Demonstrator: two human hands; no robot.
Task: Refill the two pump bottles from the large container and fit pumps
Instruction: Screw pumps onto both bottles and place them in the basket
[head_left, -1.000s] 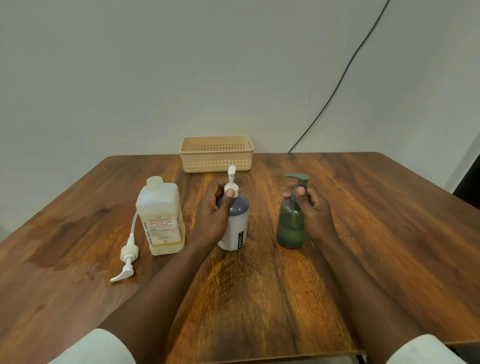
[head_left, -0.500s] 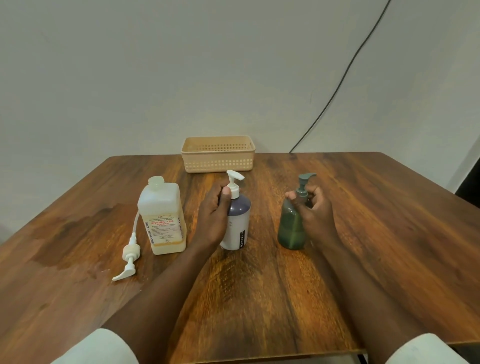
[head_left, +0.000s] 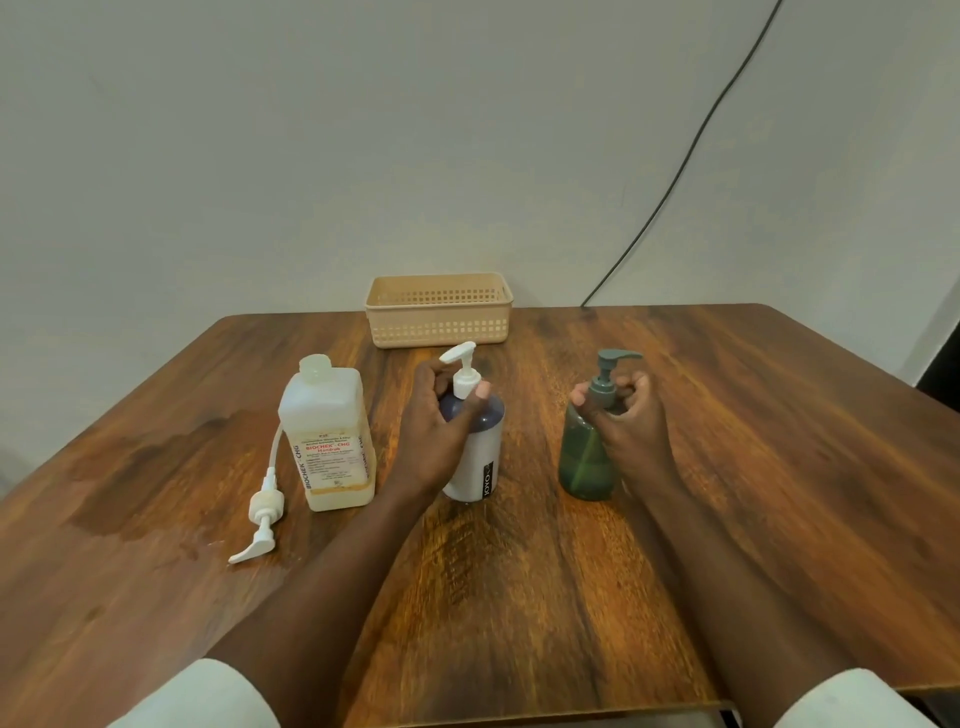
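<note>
Two pump bottles: a white and purple bottle (head_left: 475, 447) and a green bottle (head_left: 586, 457) are stood upright near the table's middle, the green one at 3 o'clock of the white one and apart from it.
White pump (head_left: 464, 371): seated in the white bottle's neck, nozzle aimed toward 10 o'clock.
Green pump (head_left: 605, 376): seated in the green bottle's neck, nozzle aimed toward 3 o'clock.
Left hand (head_left: 434, 431): curled around the white pump's collar, thumb and fingers closed on it.
Right hand (head_left: 626, 421): fingers closed around the green pump's collar.
Progress: both pumps are judged to be at the screwing-on stage, which puts filling behind and the task close to its end; only final tightening and letting go look to be left. How tight either collar is cannot be told.
Green bottle contents: liquid is seen through the tinted wall; its level is partly hidden by the right hand.
White bottle contents: hidden by the opaque wall.
Large container (head_left: 330, 441): stood uncapped at 9 o'clock of the white bottle, a shallow layer of yellowish liquid left at its base.
Spare pump (head_left: 262, 512): laid on the table (head_left: 779, 467) at 8 o'clock of the large container, its tube trailing alongside it.
Basket (head_left: 439, 309): set at 12 o'clock by the far edge; nothing is seen inside it.
</note>
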